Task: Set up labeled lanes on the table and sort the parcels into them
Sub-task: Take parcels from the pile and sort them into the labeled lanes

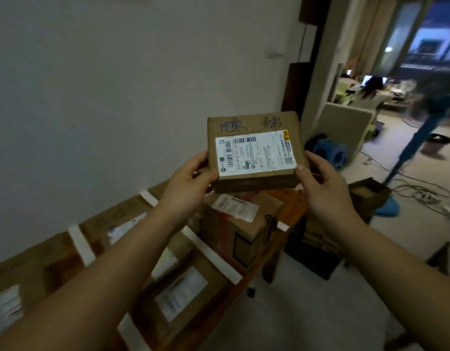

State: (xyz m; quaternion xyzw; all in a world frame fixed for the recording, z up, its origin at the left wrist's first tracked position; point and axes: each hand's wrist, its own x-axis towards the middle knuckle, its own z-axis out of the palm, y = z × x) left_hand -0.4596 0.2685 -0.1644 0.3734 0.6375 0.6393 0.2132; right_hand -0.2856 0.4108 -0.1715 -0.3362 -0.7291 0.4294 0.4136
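Observation:
I hold a small brown cardboard parcel [254, 153] up in front of me, its white shipping label and handwritten marks facing me. My left hand [187, 182] grips its left edge, thumb on the front. At the right edge my right hand [322, 184] grips it the same way. Below lies the wooden table [59, 254], divided by white tape strips [80, 245] into lanes. Several labelled parcels sit in the lanes, among them a flat one [180, 291] near the front edge and a larger box [244, 229] with red tape at the table's right end.
A white wall runs behind the table. Right of the table, cardboard boxes [368, 196] stand on the floor near a blue fan stand [396, 173] and cables. A blue stool [329, 152] sits further back, and a person [370, 91] is seated in the far room.

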